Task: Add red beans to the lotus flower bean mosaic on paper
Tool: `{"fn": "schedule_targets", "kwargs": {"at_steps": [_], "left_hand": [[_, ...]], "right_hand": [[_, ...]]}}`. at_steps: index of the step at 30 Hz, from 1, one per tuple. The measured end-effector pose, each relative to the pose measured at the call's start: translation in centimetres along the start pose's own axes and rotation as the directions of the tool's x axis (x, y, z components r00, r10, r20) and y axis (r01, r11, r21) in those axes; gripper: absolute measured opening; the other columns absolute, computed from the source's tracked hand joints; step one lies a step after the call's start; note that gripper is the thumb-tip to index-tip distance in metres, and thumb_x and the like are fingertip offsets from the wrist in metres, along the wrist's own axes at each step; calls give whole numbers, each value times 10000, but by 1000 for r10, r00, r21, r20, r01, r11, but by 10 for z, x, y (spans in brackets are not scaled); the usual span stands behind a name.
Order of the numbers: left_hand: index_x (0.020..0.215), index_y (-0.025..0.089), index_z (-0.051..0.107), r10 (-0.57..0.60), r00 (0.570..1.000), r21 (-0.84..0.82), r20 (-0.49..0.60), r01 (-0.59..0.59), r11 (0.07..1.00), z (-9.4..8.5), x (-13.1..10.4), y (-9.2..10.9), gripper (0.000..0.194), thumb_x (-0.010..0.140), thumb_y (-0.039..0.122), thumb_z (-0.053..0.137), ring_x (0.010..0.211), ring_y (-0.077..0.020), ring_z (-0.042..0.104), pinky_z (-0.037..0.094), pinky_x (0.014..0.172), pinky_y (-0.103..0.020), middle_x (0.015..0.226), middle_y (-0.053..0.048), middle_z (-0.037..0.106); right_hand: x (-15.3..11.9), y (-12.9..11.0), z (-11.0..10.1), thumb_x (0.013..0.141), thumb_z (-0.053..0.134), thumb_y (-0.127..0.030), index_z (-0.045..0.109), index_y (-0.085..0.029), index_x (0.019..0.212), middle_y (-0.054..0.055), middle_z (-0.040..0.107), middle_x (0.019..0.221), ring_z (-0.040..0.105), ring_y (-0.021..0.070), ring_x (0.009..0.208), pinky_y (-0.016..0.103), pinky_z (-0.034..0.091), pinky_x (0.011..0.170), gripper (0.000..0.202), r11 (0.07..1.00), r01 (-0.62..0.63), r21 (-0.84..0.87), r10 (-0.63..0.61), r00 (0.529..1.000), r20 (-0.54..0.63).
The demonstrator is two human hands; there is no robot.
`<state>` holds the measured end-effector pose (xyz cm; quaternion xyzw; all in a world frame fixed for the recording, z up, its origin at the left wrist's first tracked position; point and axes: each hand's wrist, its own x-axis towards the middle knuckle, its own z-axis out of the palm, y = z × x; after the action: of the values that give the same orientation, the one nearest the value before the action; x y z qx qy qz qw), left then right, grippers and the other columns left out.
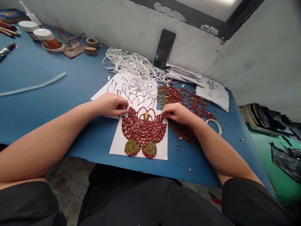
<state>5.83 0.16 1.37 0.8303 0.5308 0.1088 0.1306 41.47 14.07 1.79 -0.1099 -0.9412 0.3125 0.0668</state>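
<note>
A white paper sheet [115, 147] lies near the table's front edge, bearing a flower made of red beans [143, 131]. Two leaf shapes of green beans [133, 147] sit at its lower end, and a few yellow pieces [146, 116] mark the flower's centre. My left hand [114, 105] is closed at the sheet's upper left corner, with thumb and fingertips beside the left petal tip. At the upper right corner, my right hand [176, 113] has its fingers pinched on the sheet's edge. The fingers partly hide both corners.
Loose red and green beans [174, 94] spread to the right, with a tape roll [213, 126] nearby. Behind are a flower line drawing [136, 94], shredded paper strips [134, 64], a phone [164, 47] against the wall and stacked papers [183, 73]. Jars [48, 39] stand at the left back.
</note>
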Motion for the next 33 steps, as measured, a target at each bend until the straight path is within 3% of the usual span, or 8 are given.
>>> {"fn": "schedule_targets", "kwargs": {"at_steps": [10, 19, 28, 33], "left_hand": [[841, 241, 689, -1, 1000, 6, -2, 1, 1000, 0, 0, -1, 247, 929, 460, 619, 584, -131, 551, 359, 614, -272, 659, 11, 669], [841, 240, 676, -32, 999, 2, 17, 32, 1000, -1, 0, 2, 255, 919, 469, 598, 591, -136, 553, 346, 628, -277, 659, 10, 645], [848, 244, 678, -30, 999, 22, 28, 29, 999, -1, 0, 1, 257, 933, 471, 592, 598, -135, 556, 345, 635, -275, 664, 13, 652], [839, 239, 681, -16, 1000, -4, 5, 16, 1000, -1, 0, 1, 261, 916, 473, 594, 585, -129, 545, 343, 627, -269, 653, 17, 646]], "right_hand": [[0, 8, 6, 994, 707, -299, 871, -268, 934, 59, 770, 970, 683, 180, 839, 332, 547, 818, 177, 1000, -3, -23, 1, 995, -99], [0, 2, 3, 946, 717, -211, 848, -226, 930, 77, 773, 982, 696, 195, 862, 347, 554, 839, 134, 997, -7, -81, 0, 996, -90], [-4, 2, 2, 961, 660, -211, 881, -230, 985, 84, 760, 962, 690, 184, 815, 321, 556, 744, 224, 966, 137, -217, -174, 972, -160], [-4, 1, 1, 939, 659, -164, 871, -216, 956, 78, 768, 930, 716, 182, 786, 310, 569, 735, 219, 954, 221, -202, -239, 969, -70]]}}
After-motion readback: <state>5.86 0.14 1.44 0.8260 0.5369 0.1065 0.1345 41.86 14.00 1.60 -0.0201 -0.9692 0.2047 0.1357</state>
